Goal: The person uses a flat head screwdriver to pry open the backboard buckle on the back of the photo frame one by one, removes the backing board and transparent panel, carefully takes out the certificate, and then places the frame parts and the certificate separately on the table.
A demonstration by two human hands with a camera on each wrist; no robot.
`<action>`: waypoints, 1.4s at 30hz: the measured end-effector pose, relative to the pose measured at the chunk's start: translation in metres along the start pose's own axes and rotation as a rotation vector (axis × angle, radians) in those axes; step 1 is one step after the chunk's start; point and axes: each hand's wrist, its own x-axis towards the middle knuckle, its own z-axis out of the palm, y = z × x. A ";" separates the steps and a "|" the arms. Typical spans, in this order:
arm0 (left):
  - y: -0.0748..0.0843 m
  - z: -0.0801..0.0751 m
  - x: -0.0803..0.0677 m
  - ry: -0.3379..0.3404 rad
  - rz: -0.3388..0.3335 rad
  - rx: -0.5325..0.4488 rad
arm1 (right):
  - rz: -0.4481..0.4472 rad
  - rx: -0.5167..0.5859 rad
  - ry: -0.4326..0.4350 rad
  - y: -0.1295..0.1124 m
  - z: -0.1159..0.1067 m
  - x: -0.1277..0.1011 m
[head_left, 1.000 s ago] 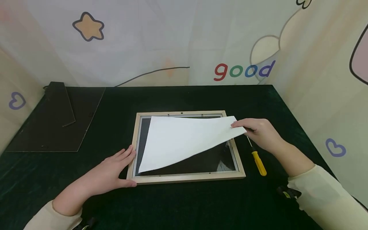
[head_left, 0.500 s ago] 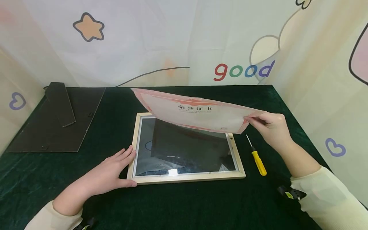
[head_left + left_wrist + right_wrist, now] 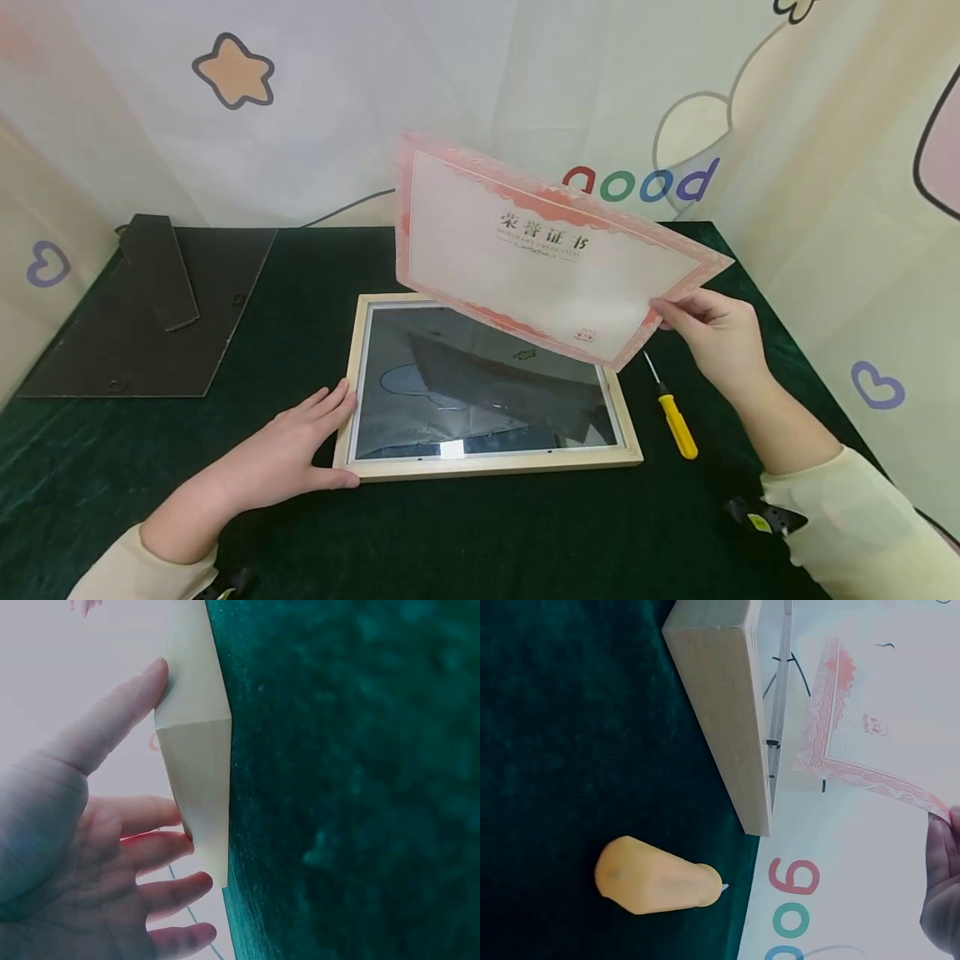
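1. The thin white paper certificate with a pink patterned border [image 3: 551, 250] hangs tilted in the air above the frame; the right hand [image 3: 716, 333] pinches its right corner.
2. The rectangular pale-wood picture frame with glass [image 3: 487, 467] lies flat on the dark green velvety tablecloth [image 3: 465, 533]; the left hand [image 3: 288, 454] rests flat-fingered against its near-left corner.
3. The right wrist view alone shows the yellow plastic-handled screwdriver's [image 3: 656, 877] rounded butt.
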 end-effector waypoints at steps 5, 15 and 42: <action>0.000 -0.001 -0.001 -0.024 -0.020 -0.047 | 0.062 0.029 0.010 0.002 -0.001 -0.003; 0.001 -0.001 0.000 -0.012 -0.009 -0.002 | 0.226 0.033 0.001 0.010 -0.003 -0.014; -0.001 -0.002 0.000 -0.028 -0.027 -0.062 | 0.577 0.456 0.037 0.032 -0.025 -0.044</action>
